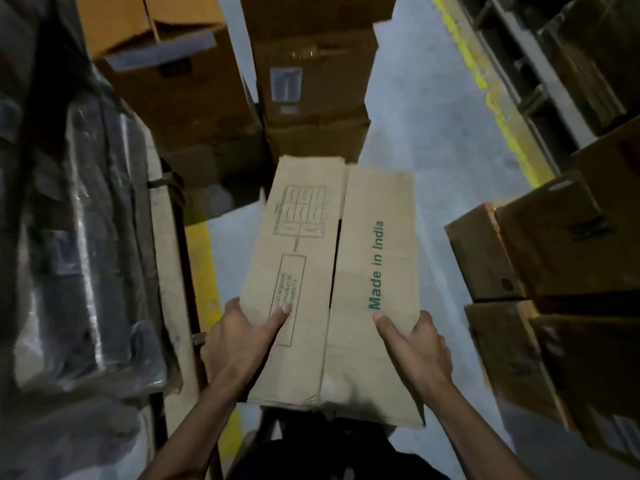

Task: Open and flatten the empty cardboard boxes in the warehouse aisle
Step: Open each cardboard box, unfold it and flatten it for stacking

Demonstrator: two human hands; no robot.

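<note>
A long tan cardboard box [329, 271] with green "Made in India" print is held out in front of me above the aisle floor. Its two top flaps meet along a narrow dark seam down the middle. My left hand [239, 337] grips the box's left edge, thumb lying on the top face. On the right edge my right hand [415, 348] holds it the same way, thumb on top and fingers wrapped around the side.
Stacked brown boxes [311, 81] stand ahead in the aisle and more boxes [554, 254] are piled on the right. Plastic-wrapped dark goods [86, 237] on a rack fill the left. Grey floor [433, 133] with yellow lines [502, 116] runs between them.
</note>
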